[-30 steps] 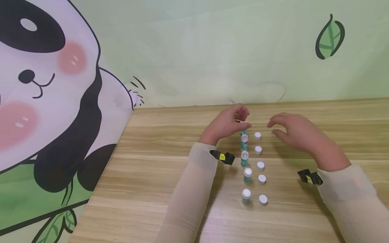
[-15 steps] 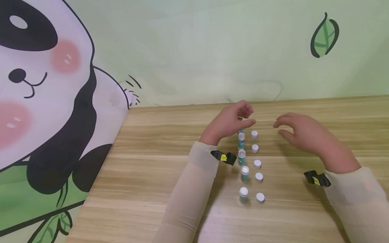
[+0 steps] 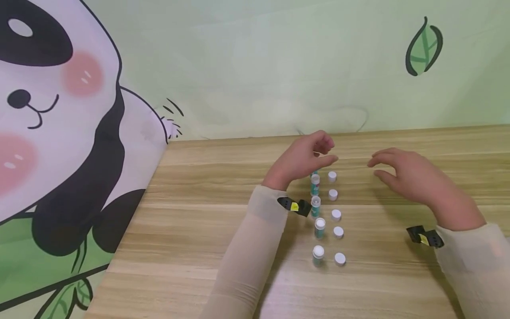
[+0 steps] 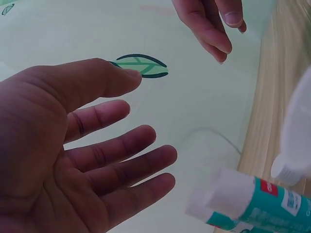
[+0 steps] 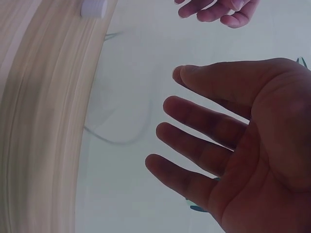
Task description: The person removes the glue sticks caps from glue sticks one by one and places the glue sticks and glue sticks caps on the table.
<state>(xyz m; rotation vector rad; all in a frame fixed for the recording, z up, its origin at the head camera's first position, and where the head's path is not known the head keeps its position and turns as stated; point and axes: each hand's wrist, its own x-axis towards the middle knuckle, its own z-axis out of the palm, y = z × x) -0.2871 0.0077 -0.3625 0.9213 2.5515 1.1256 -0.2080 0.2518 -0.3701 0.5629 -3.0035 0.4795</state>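
Note:
Several teal-and-white glue sticks stand upright in a column on the table, uncapped; the nearest glue stick (image 3: 318, 257) and the one behind it (image 3: 319, 229) show white tops. The farthest is mostly hidden by my left hand (image 3: 300, 160), which hovers over that end, thumb out and fingers loosely bent, holding nothing. Beside the column runs a row of white caps, from the nearest cap (image 3: 340, 259) to the farthest cap (image 3: 332, 177). My right hand (image 3: 416, 177) hangs above the table right of the caps, its fingers relaxed. In the right wrist view nothing lies between its fingers (image 5: 194, 148).
The wooden table (image 3: 199, 230) meets a pale green wall cloth (image 3: 255, 79) at its back edge. A panda (image 3: 107, 133) and a leaf (image 3: 424, 48) are printed on the cloth. Each wrist wears a small black strap device, such as the left one (image 3: 294, 206).
My right hand has drifted right, away from the caps. My left hand has shifted slightly right over the far end of the column. The glue sticks and caps stay in place on the table.

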